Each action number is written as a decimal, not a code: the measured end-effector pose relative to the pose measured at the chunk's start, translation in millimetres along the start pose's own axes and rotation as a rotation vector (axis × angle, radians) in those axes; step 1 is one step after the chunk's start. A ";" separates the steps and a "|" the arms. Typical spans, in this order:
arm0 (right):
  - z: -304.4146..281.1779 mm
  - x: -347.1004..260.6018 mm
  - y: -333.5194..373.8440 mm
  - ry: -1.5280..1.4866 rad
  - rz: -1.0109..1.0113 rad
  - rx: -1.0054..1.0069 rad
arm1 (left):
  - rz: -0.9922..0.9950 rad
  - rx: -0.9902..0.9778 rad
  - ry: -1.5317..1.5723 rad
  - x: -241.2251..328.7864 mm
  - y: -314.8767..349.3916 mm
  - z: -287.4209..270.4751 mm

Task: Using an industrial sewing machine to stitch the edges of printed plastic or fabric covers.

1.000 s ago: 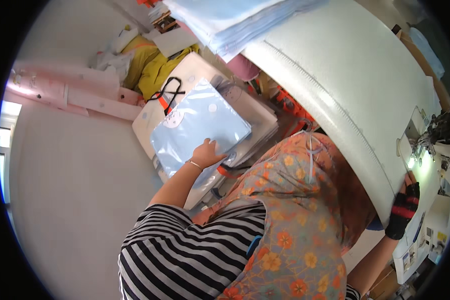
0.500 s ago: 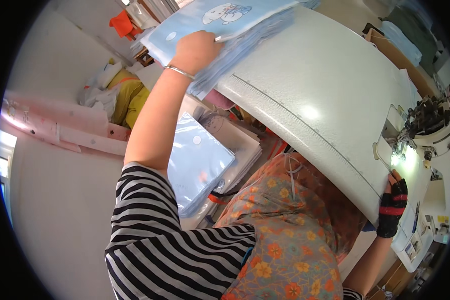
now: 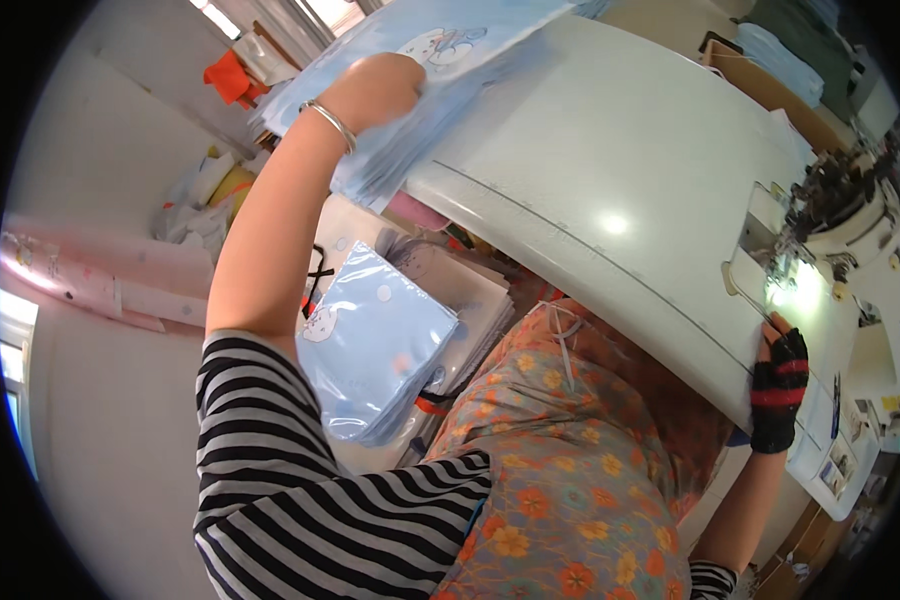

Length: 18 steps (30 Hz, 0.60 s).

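My left hand [image 3: 378, 90], with a silver bangle at the wrist, is closed over the near edge of a stack of light blue printed sheets [image 3: 490, 85] at the far left of the white table. Its fingertips are turned away and slightly blurred, so what they grip is hidden. A white cartoon animal is printed on the top sheet. My right hand [image 3: 782, 385] wears a black fingerless glove with red bands. It rests at the table's right front edge, bare fingertips stretched toward the lit sewing machine [image 3: 820, 225], with nothing seen in them.
A ruler strip [image 3: 590, 252] runs along the near edge of the white table [image 3: 610, 130]. Below it on the left lies a stack of glossy light blue packets [image 3: 380, 340]. A cardboard box [image 3: 760, 85] stands at the far right; yellow and white bags [image 3: 205, 200] lie far left.
My left hand has shifted a little left and up in the view, over the blue stack. The view has turned slightly; my right hand stays at the table edge by the machine.
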State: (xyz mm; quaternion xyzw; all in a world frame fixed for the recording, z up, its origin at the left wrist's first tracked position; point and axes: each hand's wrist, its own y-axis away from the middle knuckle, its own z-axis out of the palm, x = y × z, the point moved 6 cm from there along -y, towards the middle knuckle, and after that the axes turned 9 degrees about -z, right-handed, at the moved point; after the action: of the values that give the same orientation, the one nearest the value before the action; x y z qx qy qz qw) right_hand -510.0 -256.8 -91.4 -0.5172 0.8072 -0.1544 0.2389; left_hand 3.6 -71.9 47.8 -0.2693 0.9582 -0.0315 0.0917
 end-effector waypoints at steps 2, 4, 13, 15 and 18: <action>-0.9 -0.8 0.6 -0.011 0.031 -0.006 | 0.199 -0.110 0.005 54.4 9.8 -0.2; -0.3 1.7 1.3 -0.047 0.026 0.023 | 0.374 -0.184 0.115 113.3 34.6 3.7; 19.6 -81.9 -27.7 -0.315 -0.147 -0.130 | 0.702 -0.739 0.560 289.5 158.0 44.3; 27.1 -86.1 -23.9 -0.160 -0.210 -0.136 | 0.727 -0.806 0.604 304.5 151.8 39.6; 27.1 -87.3 -20.2 -0.182 -0.189 -0.156 | 0.705 -0.396 0.655 323.6 83.9 30.0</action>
State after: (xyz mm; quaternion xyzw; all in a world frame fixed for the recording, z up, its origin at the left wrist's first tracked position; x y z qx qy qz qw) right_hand -449.3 -186.0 -84.3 -0.6197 0.7396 -0.0654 0.2544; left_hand -304.6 -169.5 -42.2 0.0813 0.9568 0.1007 -0.2605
